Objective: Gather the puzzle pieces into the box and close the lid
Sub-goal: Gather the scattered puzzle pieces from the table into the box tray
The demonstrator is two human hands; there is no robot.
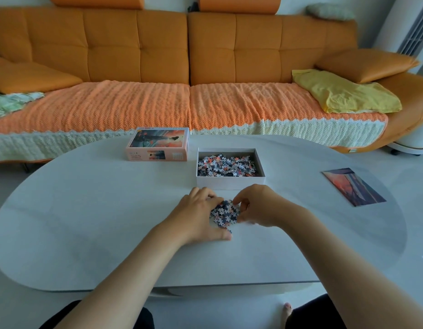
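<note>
A small heap of loose puzzle pieces [224, 213] lies on the white table [110, 222], just in front of the open white box [229, 182]. The box holds many pieces. My left hand [198, 214] cups the heap from the left, fingers curled around it. From the right, my right hand [257, 205] closes on the same heap with curled fingers. The picture-printed lid [158, 144] lies top up to the left of the box, near the table's far edge.
A printed reference picture [354, 187] lies flat on the table's right side. An orange sofa [182, 67] with a yellow cloth [343, 93] runs behind the table. My knees and a foot [287, 309] show below the near edge.
</note>
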